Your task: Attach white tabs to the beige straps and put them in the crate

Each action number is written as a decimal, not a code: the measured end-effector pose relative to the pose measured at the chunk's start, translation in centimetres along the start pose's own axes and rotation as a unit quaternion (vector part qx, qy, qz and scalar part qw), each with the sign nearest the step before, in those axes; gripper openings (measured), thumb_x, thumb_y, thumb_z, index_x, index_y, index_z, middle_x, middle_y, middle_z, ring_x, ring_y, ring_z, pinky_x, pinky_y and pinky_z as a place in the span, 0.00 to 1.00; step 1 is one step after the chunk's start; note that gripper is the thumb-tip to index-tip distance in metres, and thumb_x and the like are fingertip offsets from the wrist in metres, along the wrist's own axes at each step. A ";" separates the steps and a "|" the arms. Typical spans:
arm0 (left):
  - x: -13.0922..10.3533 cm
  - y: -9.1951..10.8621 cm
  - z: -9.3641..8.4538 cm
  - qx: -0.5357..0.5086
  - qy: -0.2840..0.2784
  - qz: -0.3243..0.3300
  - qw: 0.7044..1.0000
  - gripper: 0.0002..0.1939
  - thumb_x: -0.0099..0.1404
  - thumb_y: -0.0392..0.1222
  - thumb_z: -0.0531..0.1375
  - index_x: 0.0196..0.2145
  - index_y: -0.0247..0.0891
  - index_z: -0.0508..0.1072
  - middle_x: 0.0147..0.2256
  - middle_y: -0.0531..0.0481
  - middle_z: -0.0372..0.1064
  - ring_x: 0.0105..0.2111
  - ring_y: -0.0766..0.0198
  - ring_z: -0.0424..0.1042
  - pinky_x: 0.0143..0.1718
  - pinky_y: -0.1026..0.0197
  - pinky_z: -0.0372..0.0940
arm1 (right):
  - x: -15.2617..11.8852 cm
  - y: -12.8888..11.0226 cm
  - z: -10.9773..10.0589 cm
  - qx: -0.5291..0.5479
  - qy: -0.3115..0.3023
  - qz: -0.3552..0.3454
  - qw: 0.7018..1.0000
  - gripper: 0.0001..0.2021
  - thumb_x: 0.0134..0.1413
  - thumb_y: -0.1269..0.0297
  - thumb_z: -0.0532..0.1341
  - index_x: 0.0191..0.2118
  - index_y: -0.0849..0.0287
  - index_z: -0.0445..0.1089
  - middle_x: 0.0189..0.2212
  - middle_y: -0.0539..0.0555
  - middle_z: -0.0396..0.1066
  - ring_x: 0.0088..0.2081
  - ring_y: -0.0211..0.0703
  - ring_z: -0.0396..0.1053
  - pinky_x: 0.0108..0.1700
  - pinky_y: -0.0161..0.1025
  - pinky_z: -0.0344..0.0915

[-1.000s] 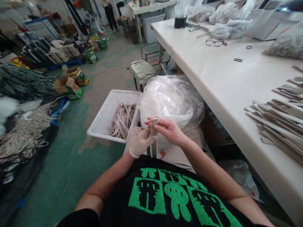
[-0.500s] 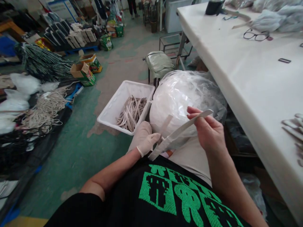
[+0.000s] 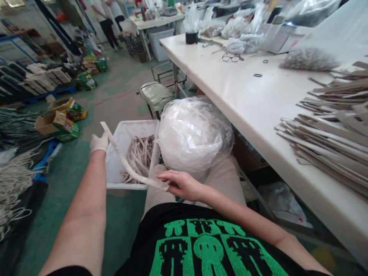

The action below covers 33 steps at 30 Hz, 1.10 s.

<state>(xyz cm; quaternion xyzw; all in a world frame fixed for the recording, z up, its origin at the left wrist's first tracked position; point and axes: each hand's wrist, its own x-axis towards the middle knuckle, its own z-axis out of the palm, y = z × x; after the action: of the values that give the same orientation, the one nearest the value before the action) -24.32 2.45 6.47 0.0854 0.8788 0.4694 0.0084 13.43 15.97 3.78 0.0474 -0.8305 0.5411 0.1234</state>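
A flat off-white strap stretches in a curve over a white plastic bin. My left hand, in a pale glove, is out at the bin's far left edge, closed on the strap's upper end. My right hand, bare, is above my lap with the strap's other end at its thumb and fingers. Its index finger is stretched out and the hold looks loose. Inside the bin lies a heap of similar beige straps. A large clear plastic bag of white material stands against the bin and my knees.
On my right a long white table bears piles of grey-beige straps, eyeglasses and plastic bags. A padded stool is beyond the bag. Cartons and cord bundles lie to the left. People stand far back.
My left hand has moved from my lap out to the left, carrying one strap end over the bin. My right hand has come lower and leftward. The view has turned right.
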 end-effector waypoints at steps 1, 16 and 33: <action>0.7 1.1 0.0 0.026 0.035 0.019 0.999 0.34 0.66 0.39 0.63 0.64 0.22 0.56 0.67 0.32 0.54 0.69 0.39 0.43 0.68 0.37 0.36 | 0.5 -0.2 0.6 -0.024 -0.039 -0.002 0.999 0.22 0.60 0.68 0.62 0.60 0.56 0.68 0.55 0.59 0.72 0.51 0.46 0.73 0.54 0.42 0.69; -19.1 7.5 18.4 0.010 -0.383 0.390 0.837 0.04 0.57 0.38 0.69 0.33 0.45 0.81 0.52 0.47 0.75 0.66 0.45 0.56 0.68 0.41 0.28 | -10.9 6.5 1.9 0.042 -0.038 0.262 0.963 0.16 0.60 0.67 0.60 0.52 0.61 0.76 0.46 0.58 0.80 0.43 0.48 0.77 0.47 0.42 0.71; -28.8 4.7 3.9 0.063 -0.213 0.647 0.729 0.13 0.68 0.39 0.60 0.47 0.54 0.77 0.47 0.57 0.78 0.55 0.61 0.71 0.70 0.47 0.43 | -3.8 2.8 -2.4 0.434 0.189 0.310 0.824 0.27 0.37 0.39 0.73 0.29 0.63 0.75 0.19 0.48 0.69 0.19 0.31 0.61 0.22 0.31 0.57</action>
<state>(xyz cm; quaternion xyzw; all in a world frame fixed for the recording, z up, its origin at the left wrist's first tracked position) 5.07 3.70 6.32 0.7320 0.6129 0.2741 -0.1156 16.85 19.07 1.28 -0.2674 -0.4413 0.8537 0.0702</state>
